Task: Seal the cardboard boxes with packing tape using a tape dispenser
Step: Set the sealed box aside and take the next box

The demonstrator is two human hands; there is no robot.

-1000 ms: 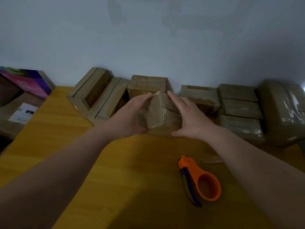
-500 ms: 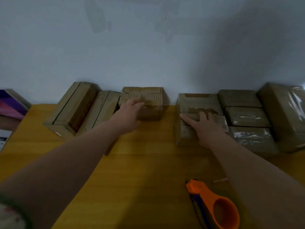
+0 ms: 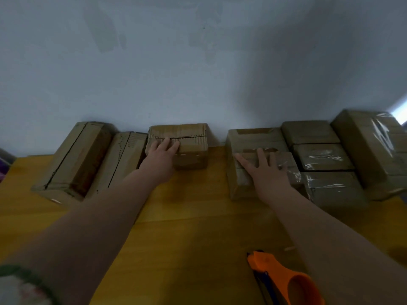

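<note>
The left hand (image 3: 161, 157) lies on the near top edge of a small brown cardboard box with an untaped seam (image 3: 187, 148). Its fingers (image 3: 167, 143) are stretched fairly straight across the lid up to that seam and pinch nothing. The right hand (image 3: 267, 172) rests flat and spread on top of a low brown cardboard box wrapped in clear tape (image 3: 241, 183), palm down, fingers apart and straight, with no grasp on it. Beyond the right fingertips and touching that box stands another taped brown box (image 3: 253, 136) against the pale grey wall (image 3: 198, 62). To the right of the right hand, a cluster of taped brown boxes (image 3: 321, 157) sits close together, with a larger taped carton (image 3: 372, 150) at its far side. Just left of the left hand, two long brown cardboard boxes (image 3: 72, 159) lean side by side. The orange plastic tape dispenser with a blue blade guard (image 3: 286, 280) lies on the yellow wooden table (image 3: 187, 216), well back from both hands toward the person, beside the right forearm, with neither hand touching it.
</note>
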